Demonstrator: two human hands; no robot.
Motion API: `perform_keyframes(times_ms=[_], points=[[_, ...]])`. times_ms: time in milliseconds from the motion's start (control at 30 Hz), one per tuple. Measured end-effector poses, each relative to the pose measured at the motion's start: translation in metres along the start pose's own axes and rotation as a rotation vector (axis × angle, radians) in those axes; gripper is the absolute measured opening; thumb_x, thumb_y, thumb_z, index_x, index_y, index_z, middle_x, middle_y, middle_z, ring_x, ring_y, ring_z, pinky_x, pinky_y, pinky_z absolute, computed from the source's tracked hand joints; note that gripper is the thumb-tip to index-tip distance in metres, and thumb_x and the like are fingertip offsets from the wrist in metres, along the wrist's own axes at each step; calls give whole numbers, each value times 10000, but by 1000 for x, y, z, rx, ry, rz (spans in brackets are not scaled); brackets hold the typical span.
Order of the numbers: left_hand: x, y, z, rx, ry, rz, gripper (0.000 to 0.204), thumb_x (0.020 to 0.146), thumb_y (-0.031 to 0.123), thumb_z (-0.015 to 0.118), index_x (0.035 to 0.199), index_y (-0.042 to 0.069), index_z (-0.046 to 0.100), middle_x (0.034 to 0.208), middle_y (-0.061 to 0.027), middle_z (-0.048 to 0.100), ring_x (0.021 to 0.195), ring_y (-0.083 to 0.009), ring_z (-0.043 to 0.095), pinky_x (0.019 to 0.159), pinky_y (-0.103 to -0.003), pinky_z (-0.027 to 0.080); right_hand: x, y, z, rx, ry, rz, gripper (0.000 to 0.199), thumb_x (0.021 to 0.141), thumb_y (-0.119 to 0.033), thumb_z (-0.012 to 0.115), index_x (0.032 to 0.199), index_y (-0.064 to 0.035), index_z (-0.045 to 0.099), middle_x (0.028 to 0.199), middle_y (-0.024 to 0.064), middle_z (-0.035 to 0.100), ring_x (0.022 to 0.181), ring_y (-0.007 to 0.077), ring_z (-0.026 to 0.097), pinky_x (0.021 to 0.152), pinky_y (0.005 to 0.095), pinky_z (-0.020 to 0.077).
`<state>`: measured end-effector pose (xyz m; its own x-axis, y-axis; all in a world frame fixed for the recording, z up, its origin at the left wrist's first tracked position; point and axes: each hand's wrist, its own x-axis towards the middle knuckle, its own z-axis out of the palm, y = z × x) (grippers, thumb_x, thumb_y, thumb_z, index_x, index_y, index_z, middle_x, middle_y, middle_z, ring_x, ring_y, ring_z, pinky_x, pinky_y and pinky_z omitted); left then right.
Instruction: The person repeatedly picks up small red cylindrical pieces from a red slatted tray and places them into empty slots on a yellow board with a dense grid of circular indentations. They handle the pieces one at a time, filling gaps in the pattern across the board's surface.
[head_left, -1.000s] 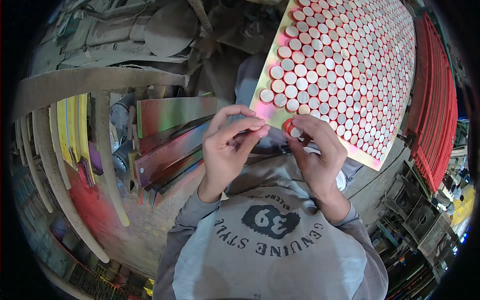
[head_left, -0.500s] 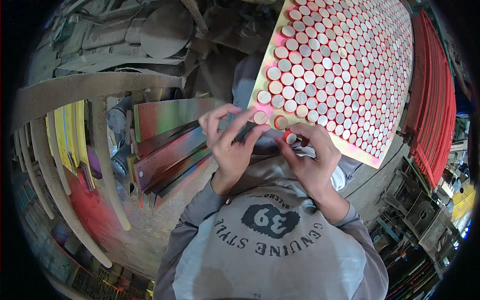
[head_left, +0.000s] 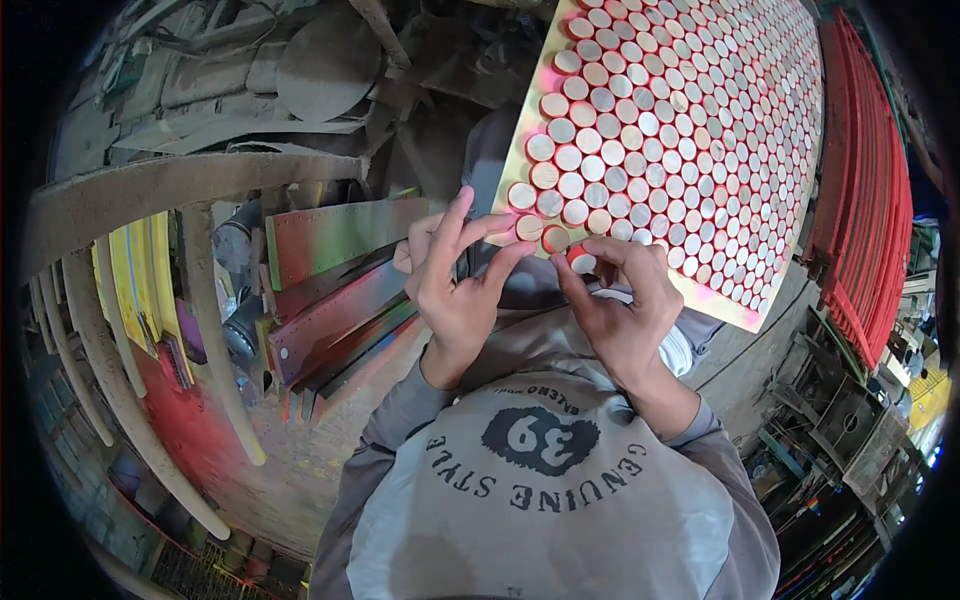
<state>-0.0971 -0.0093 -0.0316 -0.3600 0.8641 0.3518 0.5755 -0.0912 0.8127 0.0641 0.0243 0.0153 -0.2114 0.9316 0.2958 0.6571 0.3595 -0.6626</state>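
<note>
A pale board (head_left: 740,314) carries closely set rows of short round wooden discs (head_left: 592,167), with pale wood tops and red sides. Over the board's near left corner reaches my left hand (head_left: 455,270), its fingers spread. The index fingertip and thumb tip come close to a corner disc (head_left: 529,228), but I cannot tell whether they touch it. Another disc (head_left: 555,239) lies just right of that one. Between thumb and fingers my right hand (head_left: 630,305) pinches a red-sided wooden disc (head_left: 581,261), tilted at the board's near edge.
Stacked red slats (head_left: 865,200) stand along the board's right side. To the left are painted planks (head_left: 345,235) and a curved wooden frame (head_left: 205,165) with long spindles. Yellow boards (head_left: 140,270) show behind the spindles. Cluttered timber (head_left: 840,420) fills the lower right.
My left hand has turned a little, with one finger now pointing higher. The pinched disc in my right hand has shifted slightly towards the board. The view has moved slightly.
</note>
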Motion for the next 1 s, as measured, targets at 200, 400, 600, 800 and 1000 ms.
perform_keyframes(times_ms=[200,400,600,800,1000], points=[[10,0,2,18,78,-2,775,697,260,881,1334,-34,555,993,-21,759,1020,-177,533,918,-338,385,4,1,1,-21,3,-33,349,620,-40,864,915,-80,681,634,3,508,568,154,474,629,302,334],[14,-3,0,-8,-14,3,850,693,295,877,1380,-40,505,1012,-21,760,1034,-177,548,911,-311,381,6,1,3,-17,14,-39,343,626,-37,858,917,-75,681,639,4,519,571,158,481,641,302,340],[15,-7,1,-4,0,19,860,695,321,871,1383,-39,500,994,-4,762,996,-171,566,886,-306,379,8,0,2,-8,0,-23,346,621,-32,855,917,-78,681,647,4,528,575,156,483,659,300,349],[15,-7,0,-34,-4,19,900,682,367,870,1391,-36,489,1026,-6,756,1029,-182,557,920,-324,375,7,-3,-9,-40,-27,-26,400,598,-65,876,953,-91,695,777,17,565,690,170,493,667,311,349],[16,-7,1,-3,-1,31,930,667,432,862,1391,-23,496,1057,-12,750,1077,-201,537,960,-353,361,-1,5,-14,-91,-35,29,448,554,-186,913,951,-111,719,874,24,494,805,198,467,697,326,345]])
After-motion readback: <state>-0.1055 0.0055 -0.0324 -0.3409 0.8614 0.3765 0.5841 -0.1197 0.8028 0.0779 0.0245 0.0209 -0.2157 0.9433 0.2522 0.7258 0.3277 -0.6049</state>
